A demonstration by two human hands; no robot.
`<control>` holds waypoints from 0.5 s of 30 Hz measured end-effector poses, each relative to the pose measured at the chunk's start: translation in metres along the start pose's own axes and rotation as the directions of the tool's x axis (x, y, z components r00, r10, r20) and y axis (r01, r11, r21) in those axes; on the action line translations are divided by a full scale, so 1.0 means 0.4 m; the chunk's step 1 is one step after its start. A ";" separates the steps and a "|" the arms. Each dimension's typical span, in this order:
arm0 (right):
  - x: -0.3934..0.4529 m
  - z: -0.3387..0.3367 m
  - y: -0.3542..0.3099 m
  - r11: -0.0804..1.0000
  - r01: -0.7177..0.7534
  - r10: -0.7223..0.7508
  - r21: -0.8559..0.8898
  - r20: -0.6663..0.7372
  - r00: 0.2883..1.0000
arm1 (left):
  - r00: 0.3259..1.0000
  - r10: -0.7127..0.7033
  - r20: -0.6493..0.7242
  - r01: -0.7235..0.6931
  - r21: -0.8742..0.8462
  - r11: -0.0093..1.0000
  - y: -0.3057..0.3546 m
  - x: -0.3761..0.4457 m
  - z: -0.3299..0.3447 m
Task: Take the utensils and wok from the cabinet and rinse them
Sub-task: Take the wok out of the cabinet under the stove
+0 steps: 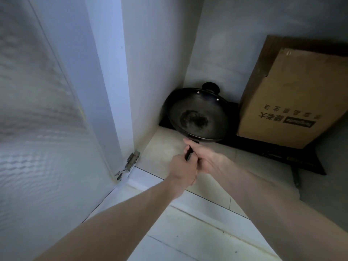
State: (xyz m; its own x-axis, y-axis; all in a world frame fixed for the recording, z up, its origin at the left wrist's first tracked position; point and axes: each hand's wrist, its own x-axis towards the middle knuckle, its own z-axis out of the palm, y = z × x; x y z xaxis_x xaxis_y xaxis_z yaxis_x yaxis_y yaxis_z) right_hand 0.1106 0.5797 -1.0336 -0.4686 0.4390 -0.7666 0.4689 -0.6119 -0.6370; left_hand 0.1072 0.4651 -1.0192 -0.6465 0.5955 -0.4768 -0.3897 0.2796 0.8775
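— Forearms reach in from the bottom of the frame, and both hands meet at centre. What is each grip doing?

— Left hand (181, 169) is curled round the black handle (188, 153); right hand (204, 157) is wrapped round it from the other side, thumb stretched toward the pan's rim.

— And the wok (197, 116) itself?

— Just beyond the hands, in the cabinet's back left corner, tilted with its bowl facing us. It sits on a flat black object (282, 155) I can't identify, on the cabinet floor (162, 147).

— Anything beside it?

— Touching or nearly touching its right side, a cardboard box (290, 98) leans in the upper right. On the left, the open cabinet door (37, 129) fills the frame, its hinge (130, 162) at lower centre-left.
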 end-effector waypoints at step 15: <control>-0.468 0.085 0.030 0.991 -0.133 0.133 0.008 -0.020 0.991 | 0.986 -0.169 -0.003 0.169 0.010 0.986 0.161 -0.420 -0.083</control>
State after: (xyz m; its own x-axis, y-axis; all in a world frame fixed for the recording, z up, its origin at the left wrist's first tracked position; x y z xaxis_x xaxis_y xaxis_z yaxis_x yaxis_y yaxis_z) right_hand 0.1783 0.4677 -0.8950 -0.3871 0.3664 -0.8461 0.5213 -0.6699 -0.5286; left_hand 0.1692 0.3580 -0.8843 -0.5732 0.5374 -0.6186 -0.4867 0.3840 0.7846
